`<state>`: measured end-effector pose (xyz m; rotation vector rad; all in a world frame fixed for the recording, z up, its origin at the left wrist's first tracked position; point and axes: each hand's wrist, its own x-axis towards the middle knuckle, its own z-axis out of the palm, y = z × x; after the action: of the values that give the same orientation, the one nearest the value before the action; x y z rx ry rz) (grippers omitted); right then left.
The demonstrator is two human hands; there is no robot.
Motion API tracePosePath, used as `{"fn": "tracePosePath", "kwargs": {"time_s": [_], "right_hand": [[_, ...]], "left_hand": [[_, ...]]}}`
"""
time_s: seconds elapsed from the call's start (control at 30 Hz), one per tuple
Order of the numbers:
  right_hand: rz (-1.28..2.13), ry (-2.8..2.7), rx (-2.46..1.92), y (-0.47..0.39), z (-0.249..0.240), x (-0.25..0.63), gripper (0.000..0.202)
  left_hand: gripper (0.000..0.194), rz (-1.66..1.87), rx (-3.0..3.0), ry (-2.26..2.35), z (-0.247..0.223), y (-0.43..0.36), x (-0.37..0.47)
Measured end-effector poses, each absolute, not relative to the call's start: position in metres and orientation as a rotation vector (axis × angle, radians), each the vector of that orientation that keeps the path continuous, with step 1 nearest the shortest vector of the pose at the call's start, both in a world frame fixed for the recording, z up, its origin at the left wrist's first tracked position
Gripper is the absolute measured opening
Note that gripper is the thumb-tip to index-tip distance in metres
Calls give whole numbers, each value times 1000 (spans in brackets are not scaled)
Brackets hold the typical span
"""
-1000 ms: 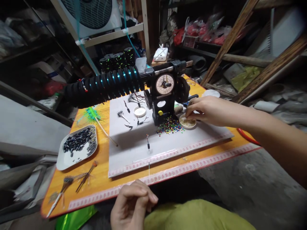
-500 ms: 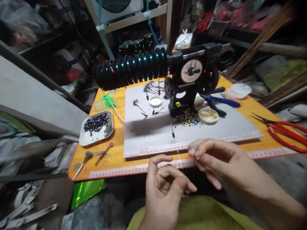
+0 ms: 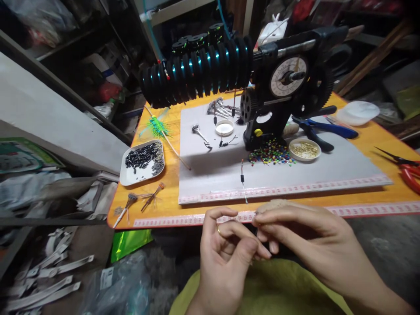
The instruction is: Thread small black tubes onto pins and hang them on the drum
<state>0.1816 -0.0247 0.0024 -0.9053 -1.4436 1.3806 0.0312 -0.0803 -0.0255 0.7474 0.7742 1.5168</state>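
My left hand (image 3: 226,253) wears a gold ring and has its thumb bent against its curled fingers, the index finger arched above. Whatever it pinches is too small or hidden to make out. Close on its right, my right hand (image 3: 295,236) has thumb and index finger pressed together in a pinch, with their contents hidden. Both hands are in front of the table edge, nearly touching. Just beyond them, a small black cylinder bead (image 3: 242,178) hangs upright with a red bead above it and a pale end below. Colourful small beads (image 3: 271,153) lie heaped behind it.
A black machine (image 3: 285,87) with a dial and ribbed roller stands over the white board (image 3: 210,175). A dish of gold pieces (image 3: 304,149), blue-handled pliers (image 3: 334,129), red-handled pliers (image 3: 410,177) and a tray of black beads (image 3: 123,175) surround it. Tape measures (image 3: 183,218) line the edges.
The view has shifted, so the table sits higher and further right. My right hand has come closer to my left, and the tiny gold piece at its fingertips no longer shows.
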Motion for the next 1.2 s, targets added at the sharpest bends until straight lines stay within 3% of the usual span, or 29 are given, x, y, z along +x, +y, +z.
{"fn": "tracePosePath", "kwargs": {"time_s": [0.47, 0.6, 0.73, 1.03, 1.2], "right_hand": [[1299, -1446, -1073, -32, 1, 180, 13], [1121, -1612, -1064, -35, 1, 187, 9], [913, -1818, -1007, -37, 5, 196, 20], [1038, -1858, -967, -23, 15, 188, 8], [936, -1918, -945, -32, 9, 187, 15]], "left_hand": [[24, 1489, 767, 809, -16, -76, 29], [25, 1556, 812, 825, -26, -78, 31], [22, 1627, 914, 811, -31, -73, 34], [22, 1696, 1050, 844, -35, -68, 31], [30, 1639, 1338, 967, -36, -71, 21]]}}
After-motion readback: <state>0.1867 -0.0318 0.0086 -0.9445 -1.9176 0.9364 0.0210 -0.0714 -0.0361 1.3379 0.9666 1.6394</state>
